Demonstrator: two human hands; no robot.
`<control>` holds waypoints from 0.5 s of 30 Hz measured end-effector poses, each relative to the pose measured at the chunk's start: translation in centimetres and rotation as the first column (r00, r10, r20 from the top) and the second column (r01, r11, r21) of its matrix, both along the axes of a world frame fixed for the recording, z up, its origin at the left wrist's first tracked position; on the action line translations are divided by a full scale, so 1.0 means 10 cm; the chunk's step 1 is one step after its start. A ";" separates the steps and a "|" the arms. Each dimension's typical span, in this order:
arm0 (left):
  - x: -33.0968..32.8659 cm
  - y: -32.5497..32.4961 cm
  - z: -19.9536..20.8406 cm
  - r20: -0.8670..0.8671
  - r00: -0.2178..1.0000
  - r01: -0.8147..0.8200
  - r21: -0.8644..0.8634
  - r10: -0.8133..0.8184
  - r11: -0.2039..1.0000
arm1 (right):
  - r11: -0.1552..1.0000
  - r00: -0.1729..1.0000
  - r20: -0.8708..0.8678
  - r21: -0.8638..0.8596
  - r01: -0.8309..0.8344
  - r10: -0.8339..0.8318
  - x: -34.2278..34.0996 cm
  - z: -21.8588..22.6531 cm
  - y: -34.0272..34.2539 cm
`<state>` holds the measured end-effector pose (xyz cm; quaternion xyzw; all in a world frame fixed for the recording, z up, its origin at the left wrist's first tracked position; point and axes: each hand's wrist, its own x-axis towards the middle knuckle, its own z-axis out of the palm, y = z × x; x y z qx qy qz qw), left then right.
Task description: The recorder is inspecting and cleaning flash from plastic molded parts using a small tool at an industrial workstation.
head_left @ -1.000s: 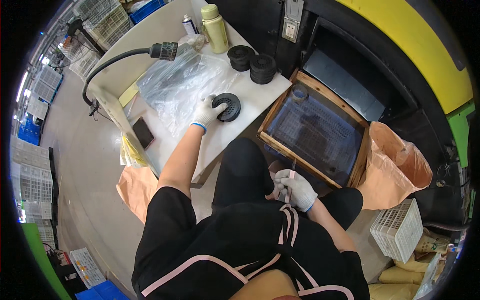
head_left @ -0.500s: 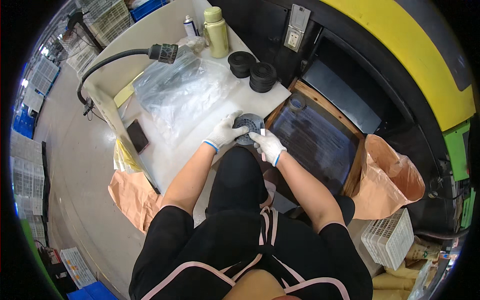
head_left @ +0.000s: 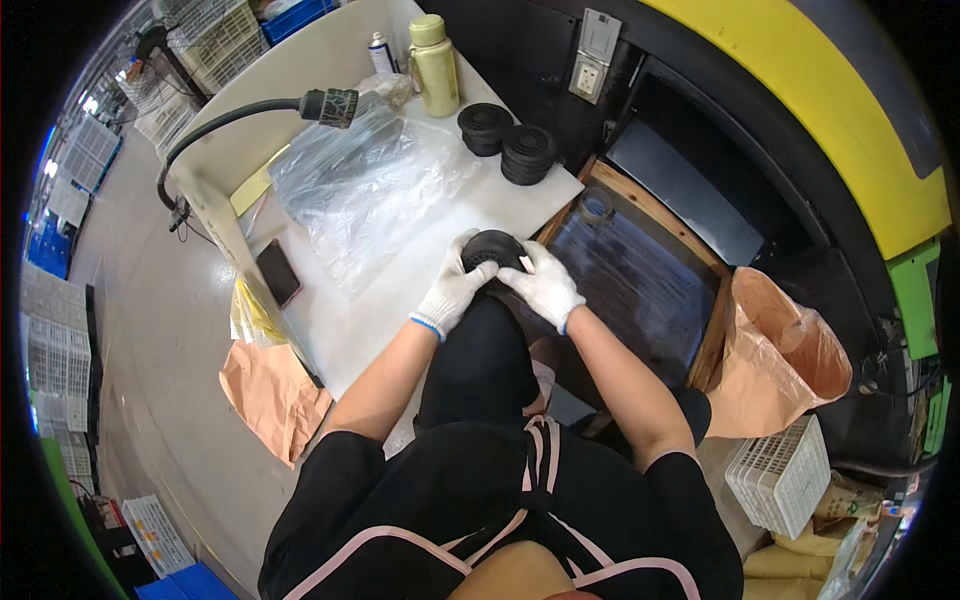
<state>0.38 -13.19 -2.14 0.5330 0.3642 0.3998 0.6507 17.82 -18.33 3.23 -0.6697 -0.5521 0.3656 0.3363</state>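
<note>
A round black plastic disc (head_left: 490, 248) is gripped between both my gloved hands, just above my knee at the table's near edge. My left hand (head_left: 450, 293) is closed on its left side, thumb over the near rim. On the opposite side my right hand (head_left: 546, 290) closes on the disc with thumb and fingers. A small pale strip (head_left: 526, 264), like the end of a slim tool, shows between that hand's fingers; its kind is unclear. Farther back on the white table (head_left: 385, 300) stand two stacks of similar black discs, one left (head_left: 486, 128) and one right (head_left: 528, 155).
Clear plastic bags (head_left: 370, 190) cover much of the tabletop, with a phone (head_left: 278, 272) at its left. A bendy lamp (head_left: 328, 107), a yellow-green bottle (head_left: 433, 70) and a spray can (head_left: 380, 53) stand behind. A wood-framed panel (head_left: 630, 270) and an orange bag (head_left: 780, 350) lie right.
The disc has turned from a grey, ribbed hollow face to a darker black face. Both hands have shifted their grip around it, and the pale strip now shows less.
</note>
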 end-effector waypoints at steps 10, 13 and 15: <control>0.22 -1.07 0.74 0.580 0.814 0.421 -0.559 -0.026 0.714 | 0.993 0.997 0.047 0.100 -0.069 0.065 0.14 0.89 -1.15; 0.12 -1.36 0.75 0.600 0.795 0.490 -0.549 -0.089 0.677 | 0.971 0.935 -0.319 0.224 -0.088 0.158 0.19 0.75 -1.45; 0.04 -1.48 0.78 0.583 0.778 0.567 -0.488 -0.236 0.664 | 0.974 0.892 -0.413 0.198 -0.110 0.185 0.22 0.67 -1.62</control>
